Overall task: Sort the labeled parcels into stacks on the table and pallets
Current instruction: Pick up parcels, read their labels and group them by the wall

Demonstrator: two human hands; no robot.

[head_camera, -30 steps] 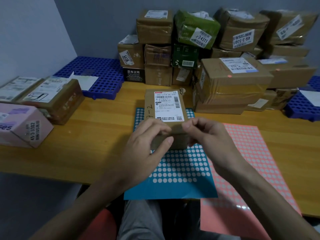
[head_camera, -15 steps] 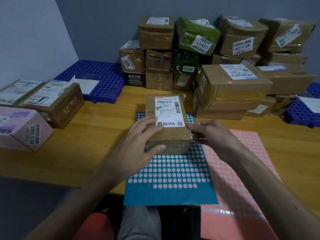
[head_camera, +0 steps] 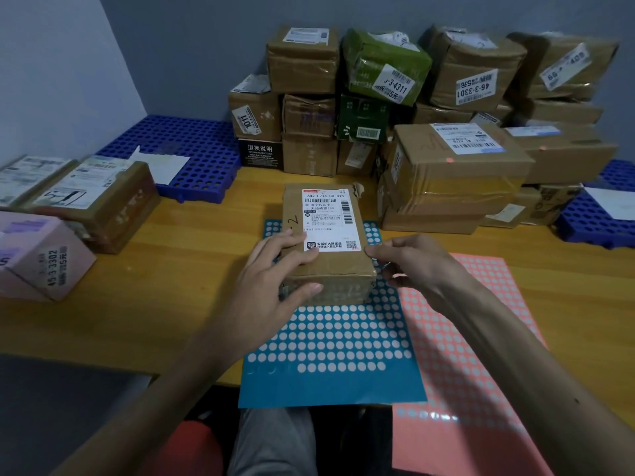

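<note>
Wooden table [head_camera: 144, 314] along a grey wall, big pile of unsorted parcels [head_camera: 429, 108] stacked at the back, blue pallet [head_camera: 202, 159] back left and another blue pallet [head_camera: 591, 218] far right, both near empty except a white sheet each. Left edge holds a started stack: brown taped parcel [head_camera: 103, 201] and a pink box [head_camera: 37, 259] just beside it. Blue dotted sheet [head_camera: 330, 352] and pink dotted sheet [head_camera: 481, 338] lie side by side at the near edge. Current parcel [head_camera: 326, 235], small brown carton, sits on the far part of the blue sheet, shipping label [head_camera: 328, 219] face up, handwritten "2" beside it. Left hand [head_camera: 275, 286] grips its near left corner, fingers over the top, thumb on the front face. Right hand [head_camera: 409, 266] is at the near right corner, fingertips touching the edge, loosely curled, no full grip visible. Likely step: read label, then move it to its stack. Advice: close the right hand on the side before lifting, keep the label up and readable, lift level, set it down square on the matching stack without knocking the rear pile.
</note>
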